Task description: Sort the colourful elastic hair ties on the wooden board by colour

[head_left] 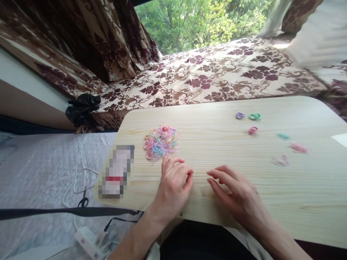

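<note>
My left hand is above the wooden table, thumb and index finger pinched together. A tiny pale bit shows at their tips, too small to name. To its right, my right hand is held with a small gap between thumb and fingers, and nothing shows in it. Just beyond my left hand lies a tangled pile of colourful hair ties, mostly pink. At the right are sorted hair ties: a purple bunch, a green bunch, a dark pink one, and thin bands in teal, pink and pale pink.
The light wooden table has rounded corners. A blurred-out flat object lies on its left end. A white card or paper is at the right edge. Cables and a power strip lie on the bed to the left.
</note>
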The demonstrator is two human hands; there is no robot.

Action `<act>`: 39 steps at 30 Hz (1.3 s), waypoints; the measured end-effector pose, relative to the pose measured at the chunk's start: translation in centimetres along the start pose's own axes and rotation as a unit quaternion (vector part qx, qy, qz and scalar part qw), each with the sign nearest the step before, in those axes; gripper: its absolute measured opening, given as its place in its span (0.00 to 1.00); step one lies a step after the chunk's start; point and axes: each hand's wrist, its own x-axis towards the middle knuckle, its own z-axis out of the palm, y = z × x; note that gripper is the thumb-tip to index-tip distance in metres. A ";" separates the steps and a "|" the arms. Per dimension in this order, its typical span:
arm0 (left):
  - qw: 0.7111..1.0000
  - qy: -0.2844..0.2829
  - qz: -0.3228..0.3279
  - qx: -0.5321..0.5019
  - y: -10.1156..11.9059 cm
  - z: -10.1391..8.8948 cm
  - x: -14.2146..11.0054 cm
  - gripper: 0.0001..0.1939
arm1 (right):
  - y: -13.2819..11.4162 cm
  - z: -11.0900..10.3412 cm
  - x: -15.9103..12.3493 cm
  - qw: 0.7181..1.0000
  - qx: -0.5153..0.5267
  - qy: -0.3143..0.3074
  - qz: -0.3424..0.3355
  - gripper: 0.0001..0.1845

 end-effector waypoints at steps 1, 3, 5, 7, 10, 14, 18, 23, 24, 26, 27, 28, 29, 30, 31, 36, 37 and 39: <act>1.000 -0.005 0.004 -0.006 0.2 0.0 0.0 0.08 | -0.1 0.1 0.0 1.000 0.010 0.001 0.001 0.07; 1.000 -0.015 0.009 -0.016 0.4 0.0 0.1 0.08 | -0.1 0.2 0.0 1.000 0.027 0.005 0.006 0.08; 0.999 -0.024 0.008 -0.027 0.6 0.0 0.2 0.08 | 0.0 0.3 -0.1 0.999 0.037 0.009 0.003 0.11; 0.999 -0.031 0.003 -0.042 0.8 0.1 0.2 0.08 | 0.2 0.4 -0.2 0.999 0.034 0.016 -0.007 0.12; 0.996 -0.045 -0.005 -0.072 1.1 0.1 0.3 0.08 | 0.5 0.5 -0.4 1.000 0.011 0.020 -0.021 0.11; 0.991 -0.071 -0.028 -0.114 1.5 0.0 0.4 0.08 | 0.8 0.4 -0.6 0.999 -0.007 0.028 -0.025 0.11; 0.988 -0.079 -0.037 -0.128 1.8 0.0 0.7 0.07 | 0.7 0.1 -0.6 0.999 0.005 0.039 -0.029 0.07; 0.995 -0.047 -0.026 -0.090 1.7 0.2 1.1 0.07 | 1.2 -0.6 -0.9 0.998 0.001 0.055 -0.002 0.05; 0.996 -0.035 -0.020 -0.075 1.5 0.2 1.1 0.07 | 1.5 -0.9 -1.1 0.998 -0.007 0.060 0.006 0.05; 0.999 -0.013 -0.006 -0.041 0.9 0.2 1.2 0.07 | 2.3 -1.6 -1.5 0.997 -0.029 0.068 0.027 0.05; 1.000 -0.005 0.001 -0.025 0.6 0.2 1.1 0.07 | 2.8 -2.0 -1.7 0.996 -0.042 0.072 0.038 0.05; 1.000 0.001 0.005 -0.011 0.2 0.2 1.1 0.07 | 3.4 -2.5 -1.9 0.994 -0.055 0.077 0.050 0.05; 1.000 0.004 0.007 0.000 -0.1 0.2 1.0 0.07 | 4.0 -3.2 -2.1 0.992 -0.069 0.084 0.065 0.06; 1.000 0.005 0.008 0.007 -0.4 0.2 1.0 0.07 | 4.6 -3.8 -2.3 0.989 -0.084 0.092 0.082 0.06; 1.000 0.005 0.008 0.011 -0.6 0.2 0.9 0.07 | 5.4 -4.6 -2.5 0.984 -0.101 0.103 0.101 0.07; 1.000 -0.001 0.023 0.014 -1.1 0.5 0.3 0.05 | 9.6 -8.5 -3.1 0.939 -0.218 0.158 0.215 0.10; 1.000 -0.001 0.025 0.015 -1.0 0.6 0.2 0.05 | 10.4 -9.1 -3.2 0.926 -0.241 0.162 0.239 0.11; 0.999 -0.004 0.029 0.014 -1.0 0.8 -0.3 0.05 | 11.8 -10.1 -3.0 0.906 -0.272 0.159 0.283 0.11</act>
